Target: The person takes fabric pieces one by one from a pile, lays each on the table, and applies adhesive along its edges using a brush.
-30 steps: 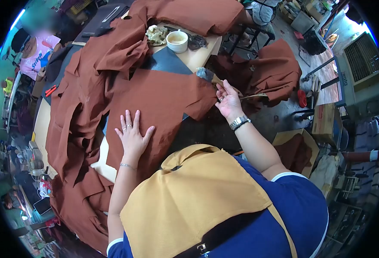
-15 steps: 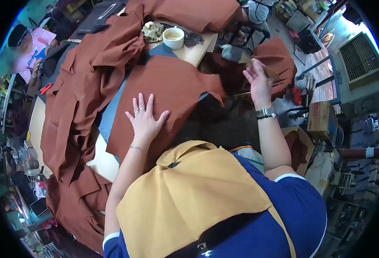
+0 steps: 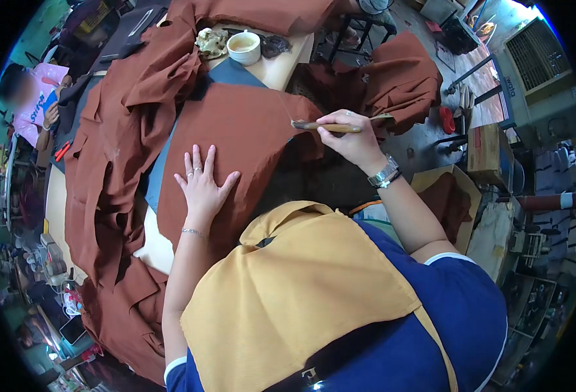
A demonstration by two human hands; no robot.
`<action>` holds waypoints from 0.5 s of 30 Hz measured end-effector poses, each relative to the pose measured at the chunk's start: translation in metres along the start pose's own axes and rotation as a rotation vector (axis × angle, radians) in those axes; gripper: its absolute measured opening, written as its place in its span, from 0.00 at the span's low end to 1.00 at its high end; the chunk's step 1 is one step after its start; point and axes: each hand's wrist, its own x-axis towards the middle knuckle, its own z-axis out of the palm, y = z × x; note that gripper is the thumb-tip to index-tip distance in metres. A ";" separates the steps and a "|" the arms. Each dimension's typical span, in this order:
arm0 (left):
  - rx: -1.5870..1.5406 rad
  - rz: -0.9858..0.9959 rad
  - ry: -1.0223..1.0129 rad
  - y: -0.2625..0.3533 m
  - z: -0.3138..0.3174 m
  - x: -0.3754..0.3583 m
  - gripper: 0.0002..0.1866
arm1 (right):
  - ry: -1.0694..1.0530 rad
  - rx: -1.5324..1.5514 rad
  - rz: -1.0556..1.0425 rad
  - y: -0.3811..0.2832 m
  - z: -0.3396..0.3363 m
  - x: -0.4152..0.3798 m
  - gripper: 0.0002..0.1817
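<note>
My left hand [image 3: 201, 179] lies flat, fingers spread, on a large reddish-brown leather piece [image 3: 248, 130]. Pinched in my right hand [image 3: 354, 137] is a wooden-handled brush [image 3: 327, 127], seen almost edge-on. The brush's pale tip is over the right part of the leather, close to its surface. Under the leather shows a blue-grey sheet [image 3: 243, 74]. Beyond it, a white cup [image 3: 243, 48] with pale contents stands on the table, beside a crumpled cream-coloured lump [image 3: 212, 42].
Heaped brown leather [image 3: 128, 117] runs along the left side, and more leather [image 3: 405, 81] hangs at the right. A person in a pink top [image 3: 36, 101] is at the far left, near red-handled scissors [image 3: 62, 151]. Cardboard boxes [image 3: 490, 157] stand to the right.
My right hand has come down and left with the brush, from out beyond the leather's edge to over the leather. My left hand stays flat on the piece. The view has shifted slightly.
</note>
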 end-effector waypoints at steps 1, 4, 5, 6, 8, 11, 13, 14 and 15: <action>0.001 0.001 0.001 0.000 0.001 0.001 0.47 | -0.022 -0.012 0.006 -0.004 0.003 0.000 0.08; 0.003 0.005 0.007 0.001 0.003 0.002 0.47 | -0.071 -0.046 -0.004 -0.014 0.012 -0.003 0.06; 0.002 0.005 0.008 0.001 0.003 0.002 0.47 | -0.094 -0.065 0.010 -0.016 0.010 -0.003 0.06; 0.002 0.008 0.010 0.000 0.002 0.002 0.47 | -0.116 -0.083 0.024 -0.020 0.003 -0.003 0.06; 0.006 0.010 -0.002 0.002 0.000 0.003 0.47 | -0.158 -0.193 0.063 -0.025 -0.015 0.000 0.07; -0.005 0.020 0.001 0.002 0.001 0.007 0.47 | -0.057 -0.196 0.024 -0.024 -0.023 0.009 0.06; -0.009 0.031 0.004 0.001 0.002 0.011 0.47 | -0.059 -0.064 -0.011 -0.028 -0.002 0.016 0.06; -0.008 0.034 0.004 0.002 0.002 0.013 0.47 | -0.060 0.000 -0.029 -0.027 0.007 0.018 0.06; -0.006 0.038 0.004 0.002 0.002 0.015 0.47 | -0.133 -0.056 -0.042 -0.022 0.013 0.016 0.08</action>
